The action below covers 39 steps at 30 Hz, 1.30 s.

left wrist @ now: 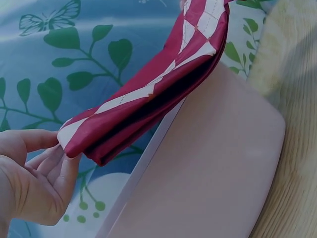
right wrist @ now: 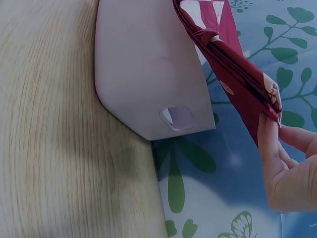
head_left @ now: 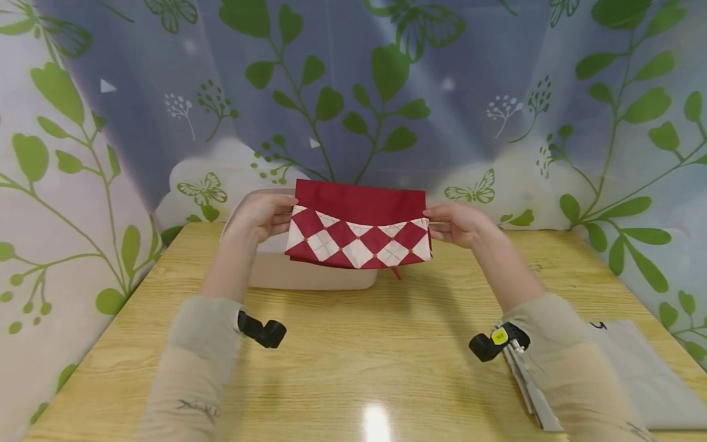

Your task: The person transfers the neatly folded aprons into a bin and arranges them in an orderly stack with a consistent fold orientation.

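- Head view: the left hand [head_left: 262,215] is pinching one end of a folded red-and-white argyle fabric [head_left: 359,236], thumb and fingers making a narrow grip.
- Across from it, the right hand [head_left: 458,222] is pinching the opposite end, its grip just as narrow.
- The argyle fabric is spanning the space between both hands, raised off the counter [head_left: 331,344] and partly hiding a pale pink bin [head_left: 315,276]; a thin red strap [head_left: 396,273] is dangling below it.
- The pale pink bin is standing toward the counter's back, a handle slot [right wrist: 181,119] showing in its end wall.
- A grey folded cloth [head_left: 646,374] is lying beside the right sleeve [head_left: 574,368].
- Behind, a leaf-and-butterfly curtain [head_left: 342,159] is hanging.
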### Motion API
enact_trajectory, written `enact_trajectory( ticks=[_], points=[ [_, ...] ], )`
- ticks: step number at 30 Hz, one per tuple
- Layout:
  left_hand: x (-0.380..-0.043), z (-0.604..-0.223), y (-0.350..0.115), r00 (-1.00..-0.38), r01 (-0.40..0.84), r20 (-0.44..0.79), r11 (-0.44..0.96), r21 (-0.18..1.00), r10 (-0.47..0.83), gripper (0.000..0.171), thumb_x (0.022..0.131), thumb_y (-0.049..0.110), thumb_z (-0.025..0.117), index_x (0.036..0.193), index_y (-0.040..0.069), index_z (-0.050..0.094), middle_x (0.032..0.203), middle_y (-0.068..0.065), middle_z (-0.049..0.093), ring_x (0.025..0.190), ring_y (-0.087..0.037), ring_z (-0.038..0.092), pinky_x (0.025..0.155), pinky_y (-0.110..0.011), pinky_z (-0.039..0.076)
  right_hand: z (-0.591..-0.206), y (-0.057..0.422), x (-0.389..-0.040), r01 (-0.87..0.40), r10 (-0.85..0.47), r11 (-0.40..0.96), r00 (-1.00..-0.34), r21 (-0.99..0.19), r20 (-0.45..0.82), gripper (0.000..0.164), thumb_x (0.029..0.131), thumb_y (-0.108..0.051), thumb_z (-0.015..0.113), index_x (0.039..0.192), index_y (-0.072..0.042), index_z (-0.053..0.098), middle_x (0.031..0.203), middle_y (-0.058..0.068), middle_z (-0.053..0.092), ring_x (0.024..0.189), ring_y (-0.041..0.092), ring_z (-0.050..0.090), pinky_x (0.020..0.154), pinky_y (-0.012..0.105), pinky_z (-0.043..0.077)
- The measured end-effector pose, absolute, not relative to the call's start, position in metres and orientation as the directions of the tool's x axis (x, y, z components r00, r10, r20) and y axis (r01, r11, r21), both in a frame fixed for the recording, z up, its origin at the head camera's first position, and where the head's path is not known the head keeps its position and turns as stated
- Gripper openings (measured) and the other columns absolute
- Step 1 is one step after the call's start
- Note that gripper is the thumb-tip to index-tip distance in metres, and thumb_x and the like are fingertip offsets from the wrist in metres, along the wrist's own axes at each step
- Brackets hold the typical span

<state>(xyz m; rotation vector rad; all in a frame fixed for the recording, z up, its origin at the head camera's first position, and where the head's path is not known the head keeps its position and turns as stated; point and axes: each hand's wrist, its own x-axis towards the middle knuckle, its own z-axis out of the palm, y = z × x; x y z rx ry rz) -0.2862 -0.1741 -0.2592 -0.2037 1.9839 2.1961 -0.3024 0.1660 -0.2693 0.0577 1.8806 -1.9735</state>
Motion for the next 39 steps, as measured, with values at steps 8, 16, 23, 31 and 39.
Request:
enact_trajectory(
  ticks=[8, 16, 23, 31, 39],
  points=[
    [-0.287, -0.258, -0.187, -0.973, -0.232, -0.233, -0.118, 0.966, 0.009, 0.027, 0.092, 0.007, 0.05, 0.119, 0.001, 0.051, 0.068, 0.004, 0.064, 0.062, -0.009, 0.062, 0.06, -0.02, 0.052, -0.268, 0.148, -0.31, 0.329, -0.239, -0.026, -0.919, -0.944, -0.314, 0.011, 0.094, -0.005, 0.049, 0.105, -0.003, 0.049, 0.081, 0.0, 0.061, 0.068, 0.013, 0.061, 0.061, 0.02, 0.053],
    [-0.29, -0.261, -0.202, -0.969, -0.227, -0.235, -0.113, 0.967, -0.069, 0.045, 0.092, 0.005, 0.05, 0.135, -0.004, 0.043, 0.065, 0.005, 0.063, 0.06, -0.008, 0.062, 0.058, -0.019, 0.052, -0.269, 0.128, -0.318, 0.314, -0.211, -0.001, -0.928, -0.95, -0.306, 0.03, 0.094, -0.005, 0.05, 0.122, 0.0, 0.046, 0.094, 0.004, 0.055, 0.067, 0.013, 0.061, 0.06, 0.019, 0.052],
    [-0.293, -0.261, -0.212, -0.96, -0.249, -0.257, -0.078, 0.965, -0.109, 0.044, 0.092, 0.009, 0.051, 0.134, -0.001, 0.045, 0.063, 0.006, 0.063, 0.058, -0.007, 0.061, 0.056, -0.017, 0.051, -0.27, 0.115, -0.324, 0.324, -0.203, -0.024, -0.928, -0.946, -0.313, 0.026, 0.093, -0.004, 0.05, 0.119, 0.0, 0.047, 0.082, 0.001, 0.06, 0.064, 0.012, 0.062, 0.057, 0.019, 0.052],
    [-0.297, -0.261, -0.222, -0.952, -0.24, -0.247, -0.059, 0.969, -0.181, 0.034, 0.091, 0.009, 0.055, 0.124, 0.001, 0.052, 0.059, 0.007, 0.062, 0.055, -0.005, 0.06, 0.053, -0.016, 0.049, -0.272, 0.101, -0.33, 0.326, -0.192, -0.05, -0.931, -0.944, -0.311, 0.026, 0.092, -0.002, 0.05, 0.118, 0.001, 0.049, 0.075, 0.001, 0.061, 0.06, 0.012, 0.061, 0.054, 0.02, 0.051],
    [-0.3, -0.263, -0.231, -0.953, -0.213, -0.226, -0.082, 0.974, -0.2, 0.04, 0.091, 0.008, 0.055, 0.13, -0.002, 0.05, 0.061, 0.006, 0.063, 0.056, -0.006, 0.06, 0.055, -0.018, 0.051, -0.275, 0.09, -0.338, 0.318, -0.191, -0.072, -0.935, -0.945, -0.3, 0.027, 0.091, 0.001, 0.05, 0.118, 0.002, 0.05, 0.067, 0.0, 0.062, 0.056, 0.011, 0.059, 0.049, 0.019, 0.049]
  ],
)
